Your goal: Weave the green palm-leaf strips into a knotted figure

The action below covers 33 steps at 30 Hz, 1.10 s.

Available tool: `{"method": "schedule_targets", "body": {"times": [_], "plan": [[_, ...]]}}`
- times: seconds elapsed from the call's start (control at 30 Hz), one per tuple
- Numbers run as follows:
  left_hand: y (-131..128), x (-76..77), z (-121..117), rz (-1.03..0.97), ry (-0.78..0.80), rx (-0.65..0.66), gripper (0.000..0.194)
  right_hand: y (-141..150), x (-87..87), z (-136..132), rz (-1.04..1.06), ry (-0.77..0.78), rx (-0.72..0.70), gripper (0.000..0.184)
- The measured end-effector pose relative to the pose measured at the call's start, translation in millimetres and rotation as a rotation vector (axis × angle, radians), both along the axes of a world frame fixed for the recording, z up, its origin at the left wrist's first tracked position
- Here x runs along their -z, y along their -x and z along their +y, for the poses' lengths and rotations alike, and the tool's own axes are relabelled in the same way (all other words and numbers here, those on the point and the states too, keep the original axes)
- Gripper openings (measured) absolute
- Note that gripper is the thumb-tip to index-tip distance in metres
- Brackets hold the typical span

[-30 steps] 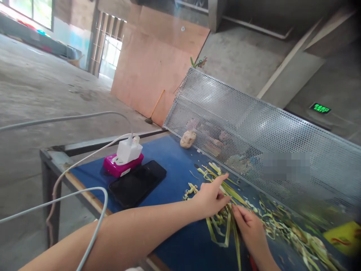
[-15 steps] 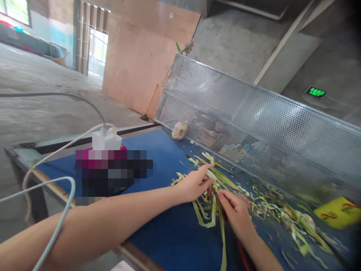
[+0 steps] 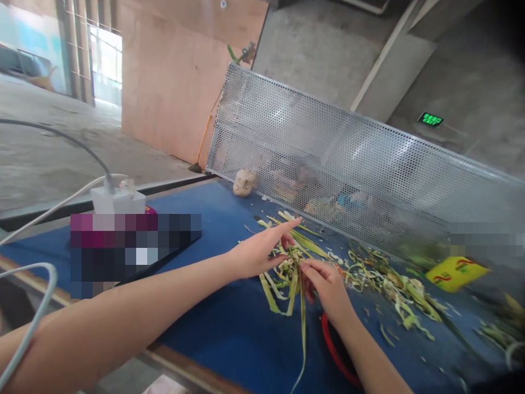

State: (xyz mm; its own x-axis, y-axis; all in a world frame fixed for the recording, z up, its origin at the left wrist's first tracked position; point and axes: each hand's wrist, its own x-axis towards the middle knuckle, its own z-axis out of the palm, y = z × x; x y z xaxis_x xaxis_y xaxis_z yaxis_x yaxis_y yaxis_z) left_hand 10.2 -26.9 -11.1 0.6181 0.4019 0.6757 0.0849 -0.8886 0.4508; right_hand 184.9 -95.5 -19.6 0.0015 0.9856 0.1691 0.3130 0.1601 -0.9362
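Observation:
My left hand (image 3: 256, 253) reaches in from the left over a loose heap of pale green leaf strips (image 3: 290, 257). Its index finger points out straight, the thumb stands apart from it, and the thumb tip is close to the heap. From the right comes my right hand (image 3: 330, 287), thumb and index finger pinched on a long leaf strip (image 3: 303, 323) that hangs down toward the table's front. Several folded strips dangle beside it. Part of the heap is hidden behind my fingers. A red-rimmed dark container (image 3: 334, 350) is partly covered by my right forearm.
Scraps of leaf (image 3: 404, 295) litter the blue tabletop (image 3: 241, 339) on the right, near a yellow packet (image 3: 455, 273). A perforated metal panel (image 3: 311, 131) borders the back, with a pale lump (image 3: 244, 182) before it. A white plug block (image 3: 117, 200) with cables stands left.
The view has turned right, so everything sits further left. More of the red-rimmed container shows. Both hands stay at the heap, the right one still pinching the strip.

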Motion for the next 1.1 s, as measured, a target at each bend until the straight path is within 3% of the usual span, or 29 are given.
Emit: {"method": "schedule_targets", "body": {"times": [0.3, 0.4, 0.63, 0.87, 1.1], "plan": [[2, 0.2, -7, 0.084, -0.224, -0.006, 0.064, 5, -2.3, 0, -0.019, -0.013, -0.022, 0.026], [0, 0.6, -8, 0.119, -0.233, 0.007, 0.06, 4, -3.8, 0, -0.028, -0.011, -0.014, 0.026], [1, -1.3, -7, 0.125, -0.067, 0.007, 0.062, 5, -3.0, 0, -0.014, 0.002, -0.005, 0.024], [-2, 2.9, -7, 0.07, -0.014, -0.015, 0.056, 3, -1.3, 1, -0.056, -0.085, -0.021, 0.024], [0, -7.2, -15, 0.03, 0.252, -0.031, 0.066, 7, -10.5, -9, -0.216, -0.165, 0.023, 0.02]]}}
